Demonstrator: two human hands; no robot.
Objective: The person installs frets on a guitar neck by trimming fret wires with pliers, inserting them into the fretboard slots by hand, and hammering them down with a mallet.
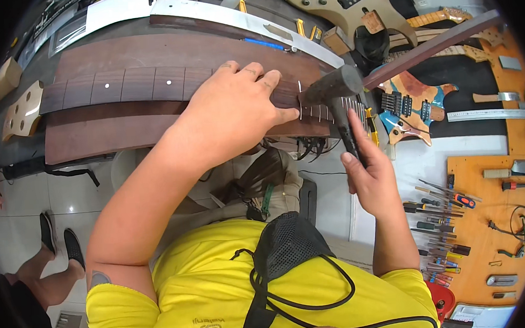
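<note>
A guitar neck [143,85] with a dark fretboard and white dot inlays lies across a brown board [110,130]. Its pale headstock [23,111] points left. My left hand [240,99] grips the neck from above, fingers bent over the far edge, their tips hidden. The thumb reaches toward a silver fret wire [299,95] that crosses the fretboard and sticks out past its edges. More fret wires [319,112] lie farther right. My right hand [371,172] is closed round the handle of a black mallet [343,82], its head over the right part of the neck, partly hiding it.
Beyond the board lie a long white strip [254,25], a blue pen [264,44] and a beige guitar body [319,4]. At right are a blue-and-brown guitar [412,104], a steel ruler [491,115] and several screwdrivers and files [440,225]. Another person's legs [47,279] show at lower left.
</note>
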